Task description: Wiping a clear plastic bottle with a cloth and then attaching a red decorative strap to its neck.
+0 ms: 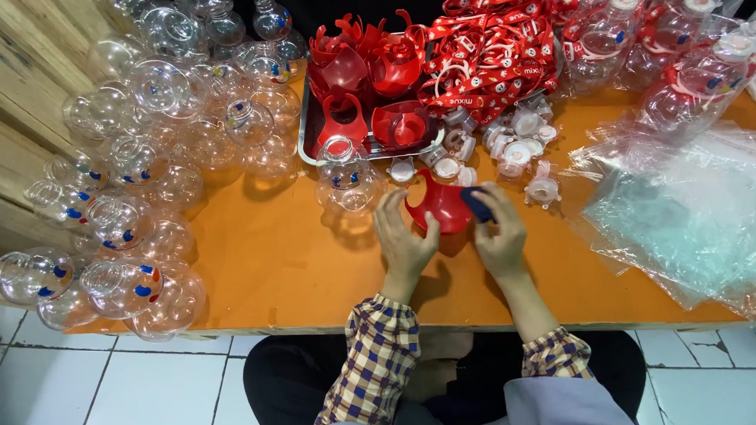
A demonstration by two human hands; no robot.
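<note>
Centrally, both hands' fingers clamp a red collar (441, 206); metal tray (307, 144) holds more.

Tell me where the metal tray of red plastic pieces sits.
In the head view, the metal tray lies at the far middle of the orange table, between the clear bottles and the red straps.

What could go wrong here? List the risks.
1. The clear bottles piled at the orange table's left front edge may roll off onto the tiled floor.
2. The left hand and right hand work the red piece close to a clear bottle; an elbow shift might knock it.
</note>
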